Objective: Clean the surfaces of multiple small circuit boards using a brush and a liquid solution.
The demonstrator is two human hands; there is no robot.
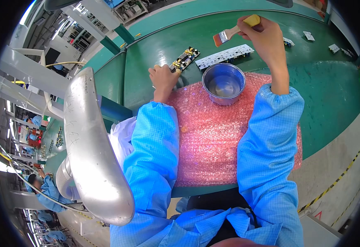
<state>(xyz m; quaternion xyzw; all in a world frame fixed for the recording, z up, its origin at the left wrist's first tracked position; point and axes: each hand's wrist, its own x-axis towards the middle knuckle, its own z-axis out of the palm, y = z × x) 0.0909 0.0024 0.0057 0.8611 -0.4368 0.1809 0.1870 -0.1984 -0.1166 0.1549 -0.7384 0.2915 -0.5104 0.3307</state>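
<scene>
My right hand [264,38] is raised over the far part of the bench, closed around the handle of a flat paintbrush [228,35]. The brush's reddish bristles point left, clear of any surface. At the left, my left hand [164,81] has its fingers curled over the near end of a circuit board [185,60] with dark and gold parts; the hand hides that end. A pale strip of boards [224,56] lies just right of it. Between my arms, a round metal bowl [224,84] with some clear liquid stands on pink bubble wrap [208,140].
Small boards [309,36] lie at the far right of the green bench [316,78]. A large silver lamp head [93,152] hangs close to my left forearm. White plastic [123,138] sits beside that sleeve. Farther left, a person in blue [52,191] works.
</scene>
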